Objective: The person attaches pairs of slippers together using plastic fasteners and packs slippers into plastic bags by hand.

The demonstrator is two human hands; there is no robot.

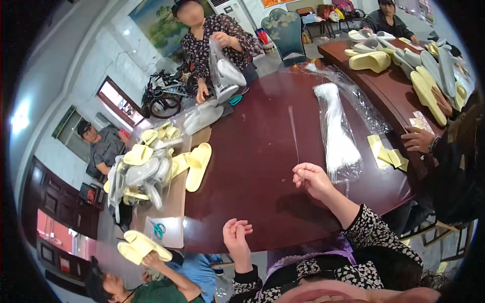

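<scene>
Pale strip (292,121), one, in right hand (313,180)

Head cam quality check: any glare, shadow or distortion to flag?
Head view: fisheye tilts the brown door near the black left rim; head view: bright spot blown out at far left; head view: shadow on the table below the right hand; head view: thin strip at that hand looks faint.

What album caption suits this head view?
Right hand apparently pinching a thin strand over a glossy table, left hand nearby, yellow slippers beyond.
</scene>
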